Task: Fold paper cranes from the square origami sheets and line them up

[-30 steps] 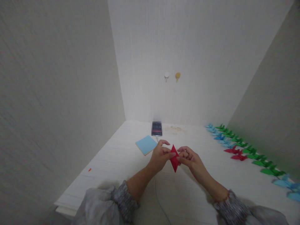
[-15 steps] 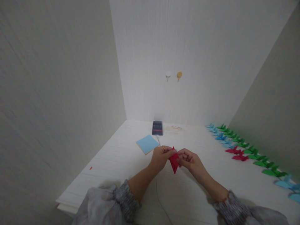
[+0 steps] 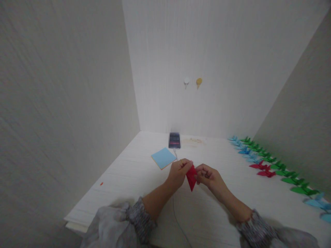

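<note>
Between my two hands is a folded piece of red origami paper (image 3: 191,179), a narrow diamond whose long point hangs downward. My left hand (image 3: 179,171) pinches its upper left part, thumb in front, and covers most of the top tip. On the other side, the thumb and fingertips of my right hand (image 3: 206,173) close on the paper's right edge. Just beyond my left hand lies a stack of light blue square paper (image 3: 163,158) on the white table. The fingers behind the red paper are hidden.
Rows of folded paper cranes run down the right side: green (image 3: 292,179), red (image 3: 266,172) and blue (image 3: 244,150). A phone (image 3: 174,140) stands near the back wall, its white cable (image 3: 176,217) passing beneath my left arm. A small red scrap (image 3: 101,184) lies at left.
My left hand has shifted slightly over the top of the red paper, so less of its upper tip shows. My right hand keeps nearly the same pinch. The view has moved a little.
</note>
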Demonstrator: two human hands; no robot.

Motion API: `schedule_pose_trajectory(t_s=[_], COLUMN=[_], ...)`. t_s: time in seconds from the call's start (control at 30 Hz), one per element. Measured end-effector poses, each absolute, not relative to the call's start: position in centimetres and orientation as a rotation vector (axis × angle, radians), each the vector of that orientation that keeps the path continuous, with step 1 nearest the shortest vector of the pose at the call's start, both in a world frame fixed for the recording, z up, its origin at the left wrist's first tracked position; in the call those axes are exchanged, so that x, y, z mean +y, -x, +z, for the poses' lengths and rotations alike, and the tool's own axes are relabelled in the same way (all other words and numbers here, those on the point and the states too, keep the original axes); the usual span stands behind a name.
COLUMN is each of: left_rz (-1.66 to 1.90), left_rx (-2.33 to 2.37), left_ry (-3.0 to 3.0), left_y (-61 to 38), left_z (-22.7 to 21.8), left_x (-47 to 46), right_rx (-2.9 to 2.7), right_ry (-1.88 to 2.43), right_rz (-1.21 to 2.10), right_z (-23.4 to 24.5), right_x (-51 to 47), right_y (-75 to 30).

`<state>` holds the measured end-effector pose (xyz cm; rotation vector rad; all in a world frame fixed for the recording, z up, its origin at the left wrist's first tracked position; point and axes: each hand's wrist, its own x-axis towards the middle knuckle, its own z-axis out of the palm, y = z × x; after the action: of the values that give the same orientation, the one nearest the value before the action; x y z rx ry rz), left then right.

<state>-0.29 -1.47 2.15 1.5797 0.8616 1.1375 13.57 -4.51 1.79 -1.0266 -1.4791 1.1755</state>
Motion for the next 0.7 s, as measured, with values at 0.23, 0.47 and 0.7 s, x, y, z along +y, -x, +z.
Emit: schedule_pose_trajectory(t_s=[0.23, 0.47, 0.7], left_rz=[1.154, 1.188, 1.200], left_rx=[0.972, 0.940, 0.908], left_ry=[-1.860, -1.648, -1.520], left_y=[0.20, 0.30, 0.26], left_z=[2.05, 2.30, 1.62], left_x=[-1.31, -0.84, -0.50], right_rx=[-1.483, -1.440, -1.423], right_ry=[1.021, 1.030, 1.041], right_rz=[1.216, 1.234, 1.227], right_z=[1.67, 1.69, 1.58], right_x=[-4.41, -4.68, -4.62], right_y=[-13.63, -13.70, -13.66])
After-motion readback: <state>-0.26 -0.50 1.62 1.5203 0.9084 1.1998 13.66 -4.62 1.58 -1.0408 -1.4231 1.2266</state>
